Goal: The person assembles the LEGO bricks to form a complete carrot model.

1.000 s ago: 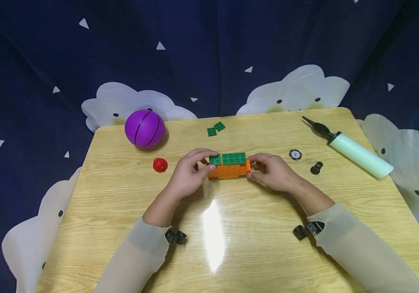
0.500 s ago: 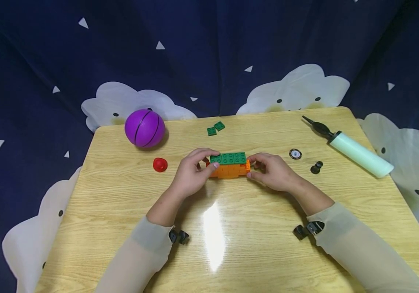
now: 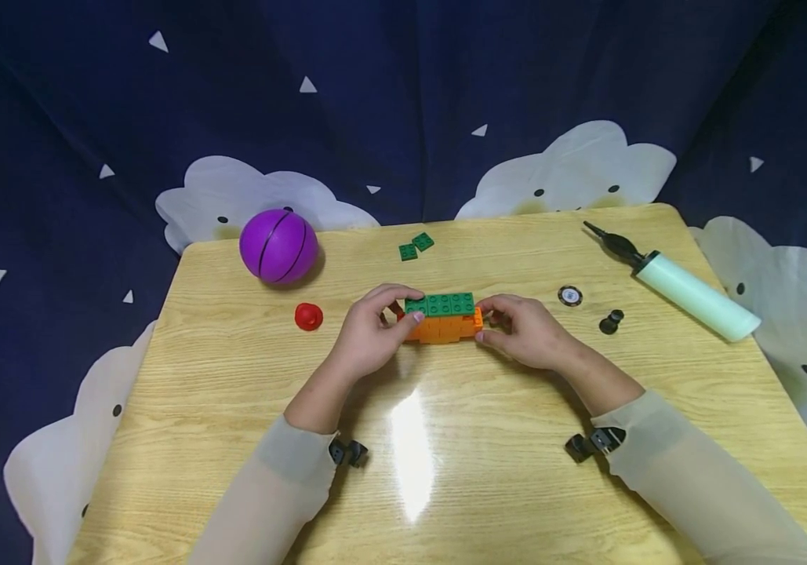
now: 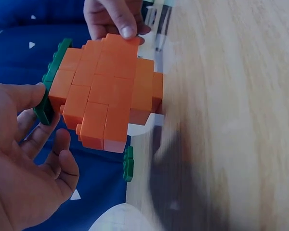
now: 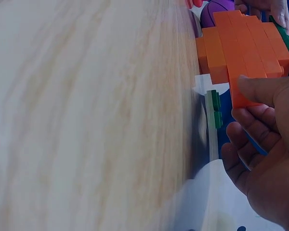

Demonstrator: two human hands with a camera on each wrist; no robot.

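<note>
An orange brick block (image 3: 441,328) topped with green plates (image 3: 440,304) stands on the wooden table (image 3: 445,486) at its middle. My left hand (image 3: 369,336) grips its left end, thumb against the front and fingers over the leftmost green plate (image 4: 47,91). My right hand (image 3: 523,331) holds the right end, thumb on the orange side (image 5: 245,53). In the left wrist view the orange block (image 4: 108,94) shows a stepped side. Two loose green plates (image 3: 415,248) lie farther back.
A purple ball (image 3: 278,246) sits at the back left, a red cap (image 3: 308,316) near it. A pale green pump (image 3: 685,289), a round disc (image 3: 568,296) and a small black piece (image 3: 611,322) lie to the right. Dark blue cloth surrounds the table.
The leftmost green plate has closed up against the others on top of the orange block. Both hands stay at the block's ends.
</note>
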